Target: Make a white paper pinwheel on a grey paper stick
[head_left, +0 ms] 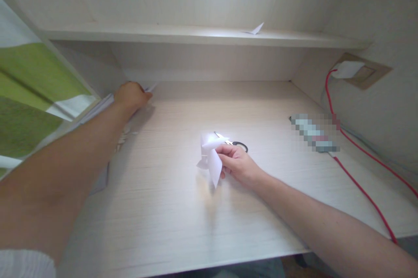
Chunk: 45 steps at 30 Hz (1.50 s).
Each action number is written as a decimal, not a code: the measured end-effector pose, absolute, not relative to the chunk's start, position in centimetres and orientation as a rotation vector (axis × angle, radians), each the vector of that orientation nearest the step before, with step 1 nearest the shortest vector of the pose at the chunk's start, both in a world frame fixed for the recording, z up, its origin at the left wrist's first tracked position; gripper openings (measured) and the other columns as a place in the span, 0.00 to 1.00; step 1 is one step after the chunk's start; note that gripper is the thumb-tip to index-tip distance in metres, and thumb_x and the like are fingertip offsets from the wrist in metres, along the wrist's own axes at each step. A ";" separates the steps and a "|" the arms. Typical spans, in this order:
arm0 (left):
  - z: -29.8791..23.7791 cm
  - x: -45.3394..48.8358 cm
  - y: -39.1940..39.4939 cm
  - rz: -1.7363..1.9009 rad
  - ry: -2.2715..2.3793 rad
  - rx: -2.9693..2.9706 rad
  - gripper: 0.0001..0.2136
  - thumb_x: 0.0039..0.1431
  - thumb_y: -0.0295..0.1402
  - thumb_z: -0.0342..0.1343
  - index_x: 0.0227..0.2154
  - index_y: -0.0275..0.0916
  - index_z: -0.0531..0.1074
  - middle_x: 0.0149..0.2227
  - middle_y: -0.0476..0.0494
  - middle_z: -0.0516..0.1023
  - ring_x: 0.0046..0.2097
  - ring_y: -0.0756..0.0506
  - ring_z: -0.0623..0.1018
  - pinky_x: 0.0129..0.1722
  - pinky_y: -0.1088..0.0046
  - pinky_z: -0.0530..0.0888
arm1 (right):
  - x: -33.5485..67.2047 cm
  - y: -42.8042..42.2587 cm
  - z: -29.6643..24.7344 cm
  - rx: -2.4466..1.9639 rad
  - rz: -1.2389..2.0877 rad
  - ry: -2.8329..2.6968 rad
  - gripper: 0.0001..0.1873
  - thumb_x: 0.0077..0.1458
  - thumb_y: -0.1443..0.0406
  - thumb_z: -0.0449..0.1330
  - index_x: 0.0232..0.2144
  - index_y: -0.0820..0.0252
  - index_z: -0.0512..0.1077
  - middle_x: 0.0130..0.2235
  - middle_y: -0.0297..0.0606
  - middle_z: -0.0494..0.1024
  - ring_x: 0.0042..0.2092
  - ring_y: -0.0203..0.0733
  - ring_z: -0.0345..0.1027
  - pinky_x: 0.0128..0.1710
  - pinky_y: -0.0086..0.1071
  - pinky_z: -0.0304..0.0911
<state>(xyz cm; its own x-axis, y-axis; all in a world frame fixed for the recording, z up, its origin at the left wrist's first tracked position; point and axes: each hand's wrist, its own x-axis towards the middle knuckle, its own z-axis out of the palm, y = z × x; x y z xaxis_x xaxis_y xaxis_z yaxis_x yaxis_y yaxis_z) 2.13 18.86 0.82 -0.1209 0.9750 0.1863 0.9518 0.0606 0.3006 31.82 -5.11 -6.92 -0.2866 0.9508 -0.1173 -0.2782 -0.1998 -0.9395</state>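
A white folded-paper pinwheel is held upright over the middle of the desk, my right hand pinching it from the right. Just behind that hand lies a pair of scissors, partly covered by the paper and fingers. My left hand reaches to the back left corner, above a stack of papers or books. Its fingers are bent closed, and something thin and pale shows beyond the fingertips, too small to name. My left forearm hides much of the stack.
A phone-like device, blurred out, lies at the right on a red cable. A white charger sits in the wall socket. Across the back runs a shelf bearing a small paper scrap. A green-and-white curtain hangs left.
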 end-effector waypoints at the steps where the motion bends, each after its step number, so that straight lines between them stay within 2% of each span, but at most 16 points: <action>1: 1.6 2.4 18.4 0.601 2.207 2.027 0.17 0.54 0.39 0.65 0.36 0.26 0.76 0.33 0.42 0.76 0.43 0.43 0.71 0.45 0.66 0.66 | 31.8 -5.1 -6.9 -0.948 1.655 -1.082 0.18 0.48 0.53 0.72 0.32 0.62 0.78 0.21 0.31 0.74 0.20 0.31 0.62 0.21 0.27 0.57; 5: 3.9 4.1 15.5 0.837 2.014 1.965 0.10 0.57 0.35 0.60 0.34 0.30 0.74 0.28 0.48 0.73 0.35 0.50 0.70 0.40 0.72 0.65 | 31.9 -5.1 -6.7 -0.946 1.632 -1.095 0.20 0.46 0.51 0.73 0.30 0.62 0.78 0.20 0.31 0.73 0.20 0.31 0.62 0.21 0.27 0.56; 7: 4.3 5.3 13.1 0.905 1.836 1.921 0.08 0.60 0.32 0.56 0.36 0.32 0.73 0.29 0.48 0.76 0.32 0.52 0.73 0.37 0.73 0.68 | 31.8 -5.1 -6.6 -0.947 1.622 -1.092 0.20 0.46 0.51 0.73 0.29 0.62 0.78 0.20 0.31 0.73 0.19 0.30 0.61 0.20 0.26 0.55; 10: 3.8 6.9 8.9 0.975 1.591 1.854 0.06 0.59 0.32 0.54 0.38 0.36 0.69 0.33 0.46 0.80 0.28 0.51 0.76 0.30 0.74 0.71 | 31.8 -5.2 -6.5 -0.940 1.608 -1.081 0.20 0.47 0.50 0.73 0.29 0.61 0.78 0.20 0.30 0.73 0.19 0.30 0.61 0.20 0.26 0.54; 12: 3.0 7.8 6.0 1.030 1.493 1.803 0.05 0.56 0.32 0.55 0.36 0.39 0.68 0.28 0.49 0.78 0.24 0.51 0.75 0.25 0.74 0.69 | 31.8 -5.3 -6.4 -0.933 1.593 -1.077 0.20 0.47 0.51 0.73 0.28 0.62 0.78 0.20 0.30 0.72 0.19 0.30 0.61 0.20 0.26 0.54; 14: 2.2 8.5 3.2 1.068 1.301 1.640 0.05 0.53 0.30 0.56 0.34 0.38 0.71 0.22 0.51 0.72 0.19 0.52 0.68 0.19 0.75 0.62 | 31.8 -5.3 -6.4 -0.928 1.575 -1.070 0.19 0.48 0.52 0.73 0.28 0.62 0.78 0.19 0.30 0.71 0.19 0.30 0.60 0.21 0.26 0.54; 15: 1.8 8.7 2.0 1.031 1.235 1.574 0.08 0.54 0.30 0.55 0.37 0.38 0.73 0.21 0.52 0.70 0.19 0.52 0.64 0.18 0.75 0.60 | 31.9 -5.3 -6.4 -0.926 1.563 -1.063 0.19 0.48 0.52 0.73 0.27 0.62 0.78 0.19 0.30 0.71 0.20 0.29 0.60 0.21 0.26 0.54; 19: 0.2 9.5 -1.7 0.891 1.145 1.526 0.13 0.61 0.36 0.54 0.45 0.38 0.76 0.19 0.55 0.63 0.20 0.51 0.61 0.20 0.75 0.58 | 32.1 -5.3 -6.4 -0.926 1.501 -1.031 0.19 0.50 0.52 0.72 0.28 0.62 0.78 0.20 0.30 0.71 0.21 0.30 0.60 0.22 0.26 0.55; 23: -1.1 9.7 -3.3 0.839 1.112 1.601 0.17 0.68 0.45 0.51 0.47 0.39 0.77 0.21 0.55 0.61 0.23 0.50 0.61 0.22 0.74 0.58 | 32.3 -5.4 -5.9 -0.965 1.433 -1.004 0.19 0.52 0.51 0.70 0.31 0.62 0.78 0.21 0.30 0.71 0.21 0.30 0.61 0.22 0.26 0.55; 30: -1.8 9.5 -4.5 0.703 1.056 1.730 0.14 0.69 0.45 0.52 0.40 0.41 0.77 0.22 0.55 0.66 0.25 0.51 0.66 0.29 0.73 0.63 | 32.6 -5.9 -5.2 -1.016 1.330 -1.021 0.19 0.55 0.50 0.69 0.35 0.61 0.78 0.24 0.32 0.74 0.22 0.31 0.63 0.22 0.27 0.57; 32: -1.7 9.5 -4.7 0.693 1.043 1.713 0.14 0.68 0.45 0.52 0.42 0.42 0.77 0.22 0.55 0.66 0.24 0.51 0.65 0.27 0.73 0.63 | 32.7 -6.0 -5.2 -1.015 1.319 -1.033 0.18 0.57 0.51 0.68 0.35 0.61 0.78 0.24 0.32 0.75 0.22 0.31 0.63 0.23 0.27 0.57; 37: -2.1 9.5 -5.0 0.722 1.065 1.685 0.17 0.67 0.43 0.53 0.54 0.44 0.76 0.24 0.53 0.68 0.25 0.50 0.65 0.25 0.73 0.62 | 32.6 -6.4 -5.2 -1.025 1.306 -1.045 0.15 0.58 0.53 0.68 0.35 0.59 0.78 0.25 0.32 0.75 0.24 0.33 0.64 0.24 0.28 0.60; 45: -2.3 9.3 -5.0 0.756 1.060 1.717 0.15 0.65 0.42 0.56 0.52 0.50 0.79 0.24 0.51 0.72 0.25 0.49 0.67 0.25 0.73 0.64 | 32.5 -6.6 -5.1 -1.004 1.307 -1.039 0.13 0.60 0.55 0.67 0.34 0.60 0.78 0.25 0.32 0.74 0.23 0.31 0.63 0.24 0.28 0.59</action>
